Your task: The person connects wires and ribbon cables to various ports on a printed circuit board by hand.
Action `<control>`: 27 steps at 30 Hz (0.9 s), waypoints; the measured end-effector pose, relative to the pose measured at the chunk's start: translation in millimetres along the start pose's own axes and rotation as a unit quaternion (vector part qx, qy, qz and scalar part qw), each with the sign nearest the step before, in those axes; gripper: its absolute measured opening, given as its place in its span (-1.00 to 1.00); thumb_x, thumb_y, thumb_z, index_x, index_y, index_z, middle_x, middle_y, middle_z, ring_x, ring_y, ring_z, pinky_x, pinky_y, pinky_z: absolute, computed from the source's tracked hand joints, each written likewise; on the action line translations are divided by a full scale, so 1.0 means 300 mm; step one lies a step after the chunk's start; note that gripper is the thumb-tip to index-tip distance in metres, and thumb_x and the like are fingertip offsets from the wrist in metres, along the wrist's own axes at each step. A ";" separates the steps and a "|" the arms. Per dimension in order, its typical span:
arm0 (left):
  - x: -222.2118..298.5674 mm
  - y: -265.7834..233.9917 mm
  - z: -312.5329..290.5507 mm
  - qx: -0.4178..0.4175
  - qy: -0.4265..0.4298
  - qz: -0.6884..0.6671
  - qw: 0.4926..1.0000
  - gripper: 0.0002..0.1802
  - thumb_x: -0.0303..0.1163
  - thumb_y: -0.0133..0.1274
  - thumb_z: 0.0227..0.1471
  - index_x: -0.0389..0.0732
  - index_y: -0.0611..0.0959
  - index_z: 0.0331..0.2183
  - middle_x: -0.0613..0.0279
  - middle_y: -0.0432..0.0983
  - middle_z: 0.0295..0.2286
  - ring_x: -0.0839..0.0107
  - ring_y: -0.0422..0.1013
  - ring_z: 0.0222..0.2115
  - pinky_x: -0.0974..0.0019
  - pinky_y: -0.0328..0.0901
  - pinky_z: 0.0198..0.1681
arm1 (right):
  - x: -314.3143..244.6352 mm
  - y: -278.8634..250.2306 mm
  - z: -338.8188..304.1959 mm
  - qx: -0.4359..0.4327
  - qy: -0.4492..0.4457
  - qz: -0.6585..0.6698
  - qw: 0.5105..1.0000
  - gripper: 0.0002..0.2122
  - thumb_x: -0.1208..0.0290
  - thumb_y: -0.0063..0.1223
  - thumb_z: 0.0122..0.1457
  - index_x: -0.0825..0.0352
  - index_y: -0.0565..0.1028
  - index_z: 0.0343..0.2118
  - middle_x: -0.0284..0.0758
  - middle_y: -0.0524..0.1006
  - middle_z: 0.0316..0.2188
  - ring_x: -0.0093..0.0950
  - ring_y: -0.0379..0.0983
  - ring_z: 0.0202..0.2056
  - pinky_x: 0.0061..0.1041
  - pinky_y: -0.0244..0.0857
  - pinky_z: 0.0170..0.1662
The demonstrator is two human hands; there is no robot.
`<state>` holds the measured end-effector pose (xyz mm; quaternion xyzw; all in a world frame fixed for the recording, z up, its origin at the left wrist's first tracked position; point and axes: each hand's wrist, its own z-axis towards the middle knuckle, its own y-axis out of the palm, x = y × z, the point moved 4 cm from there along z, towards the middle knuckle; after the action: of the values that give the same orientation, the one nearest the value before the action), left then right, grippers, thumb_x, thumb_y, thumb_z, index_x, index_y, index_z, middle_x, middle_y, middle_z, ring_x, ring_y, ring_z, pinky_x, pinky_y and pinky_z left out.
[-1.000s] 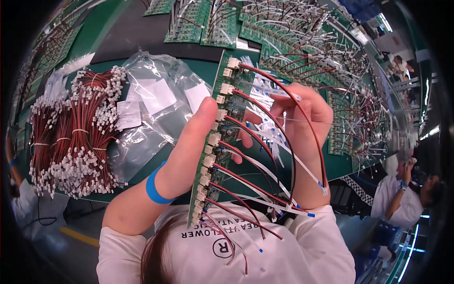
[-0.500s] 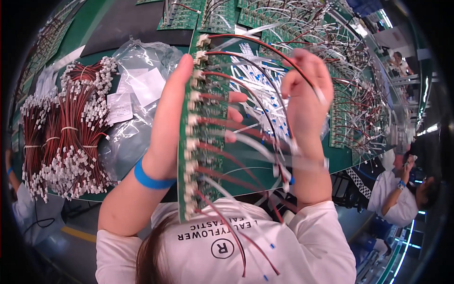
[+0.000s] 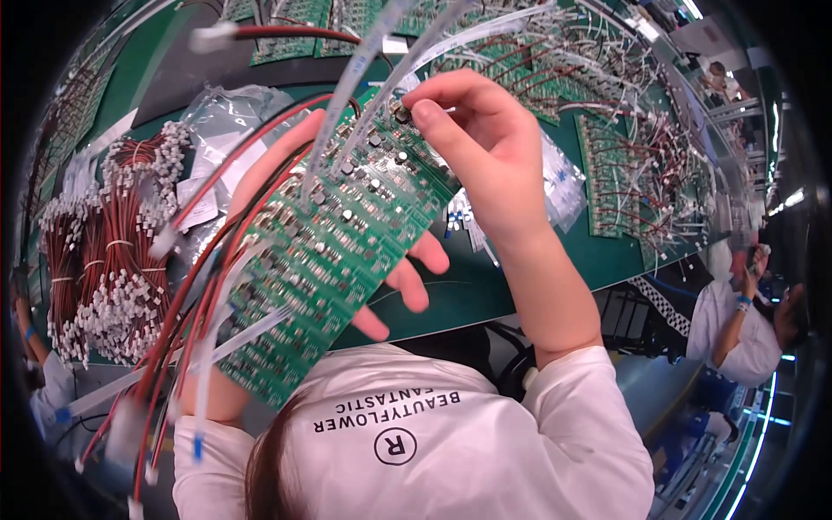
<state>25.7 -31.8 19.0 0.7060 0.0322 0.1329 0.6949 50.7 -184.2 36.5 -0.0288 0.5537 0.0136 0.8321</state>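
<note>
Up close, a green board (image 3: 334,251) fills the middle of the view, tilted so its near end drops left and its far end rises right. It hangs above the green table (image 3: 520,286), not touching it. The left hand (image 3: 347,234) lies under the board, its grip closed on it: fingertips (image 3: 416,295) poke out past the right edge, while the thumb is hidden. The right hand (image 3: 481,147) comes in from the right, its thumb and fingers pinched together on the far corner of the board, beside small round parts there. Red wires (image 3: 186,303) run from the board's left edge down toward the near left; white wires (image 3: 364,69) rise from its far end. Farther left on the table lie bundles of red leads (image 3: 108,260) with white plugs, and a clear bag (image 3: 212,139) just behind the board. More boards (image 3: 607,165) with wires cover the far right. Another person (image 3: 741,329) in white stands at the right.
</note>
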 end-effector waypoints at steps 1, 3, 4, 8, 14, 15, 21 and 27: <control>-0.011 0.012 -0.007 -0.001 -0.016 0.023 1.000 -0.05 0.34 -0.48 0.02 -0.38 0.30 0.02 -0.53 0.18 -0.13 -0.38 0.29 -0.20 -0.49 0.17 -0.24 | -0.013 0.013 -0.002 -0.011 0.006 0.037 0.999 -0.87 0.47 0.12 0.02 0.39 0.50 -0.39 -0.39 0.49 -0.44 -0.65 0.39 -0.42 -0.65 0.26 -0.36; -0.020 0.027 -0.015 -0.022 -0.059 -0.012 0.998 0.00 0.39 -0.47 -0.02 -0.41 0.29 0.02 -0.45 0.16 -0.07 -0.43 0.22 -0.13 -0.51 0.12 -0.17 | -0.021 0.025 -0.008 -0.020 0.018 0.080 0.996 -0.88 0.48 0.13 0.00 0.40 0.51 -0.40 -0.39 0.49 -0.45 -0.65 0.40 -0.43 -0.65 0.26 -0.37; -0.017 0.044 -0.020 0.016 -0.127 -0.036 0.991 0.00 0.39 -0.44 -0.04 -0.40 0.29 0.02 -0.39 0.13 -0.04 -0.43 0.17 -0.08 -0.51 0.06 -0.12 | -0.016 0.022 -0.008 -0.024 0.003 0.074 0.997 -0.89 0.49 0.14 -0.01 0.40 0.52 -0.42 -0.38 0.49 -0.46 -0.65 0.40 -0.43 -0.66 0.26 -0.38; -0.024 -0.001 -0.016 -0.030 -0.263 -0.087 0.960 -0.13 0.24 -0.16 -0.03 -0.33 0.26 0.05 -0.22 0.03 0.08 -0.37 -0.03 0.08 -0.49 -0.13 0.04 | -0.026 0.020 -0.020 -0.066 0.009 0.033 0.997 -0.91 0.58 0.04 0.07 0.46 0.49 -0.36 -0.36 0.51 -0.40 -0.65 0.42 -0.35 -0.68 0.28 -0.24; -0.014 -0.022 -0.004 0.095 -0.525 -0.303 0.789 -0.58 -0.30 -0.23 0.17 -0.02 0.25 0.08 -0.18 -0.16 0.17 -0.29 -0.09 0.13 -0.35 -0.07 0.11 | -0.040 0.025 -0.029 -0.061 0.081 0.081 0.992 -0.90 0.55 0.01 0.10 0.45 0.50 -0.36 -0.35 0.52 -0.42 -0.66 0.43 -0.38 -0.71 0.28 -0.27; -0.015 -0.009 0.003 0.100 -0.528 -0.286 0.794 -0.57 -0.29 -0.21 0.16 -0.04 0.25 0.07 -0.22 -0.07 0.13 -0.28 -0.02 0.10 -0.34 0.01 0.07 | -0.045 0.023 -0.032 -0.054 0.119 0.111 0.985 -0.89 0.53 0.01 0.10 0.45 0.50 -0.36 -0.35 0.52 -0.42 -0.66 0.43 -0.38 -0.71 0.28 -0.28; -0.007 -0.045 -0.006 0.097 -0.518 -0.228 0.819 -0.54 -0.26 -0.15 0.12 -0.10 0.25 0.06 -0.30 0.12 0.04 -0.23 0.12 0.05 -0.29 0.19 -0.02 | 0.006 0.004 -0.029 -0.048 0.075 0.092 0.992 -0.88 0.52 0.00 0.09 0.47 0.50 -0.37 -0.34 0.52 -0.41 -0.66 0.41 -0.37 -0.72 0.26 -0.28; -0.012 -0.043 -0.014 0.087 -0.491 -0.152 0.853 -0.55 -0.28 -0.14 0.12 -0.12 0.26 0.05 -0.25 0.14 0.02 -0.19 0.14 0.05 -0.25 0.22 -0.03 | 0.003 -0.006 -0.033 -0.052 0.104 0.110 0.987 -0.93 0.58 0.03 0.05 0.48 0.47 -0.42 -0.35 0.50 -0.43 -0.65 0.40 -0.38 -0.71 0.24 -0.28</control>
<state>23.1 -28.1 5.7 0.7232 -0.1951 -0.3420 0.5673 42.2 -186.6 31.8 -0.0124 0.6353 0.1311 0.7609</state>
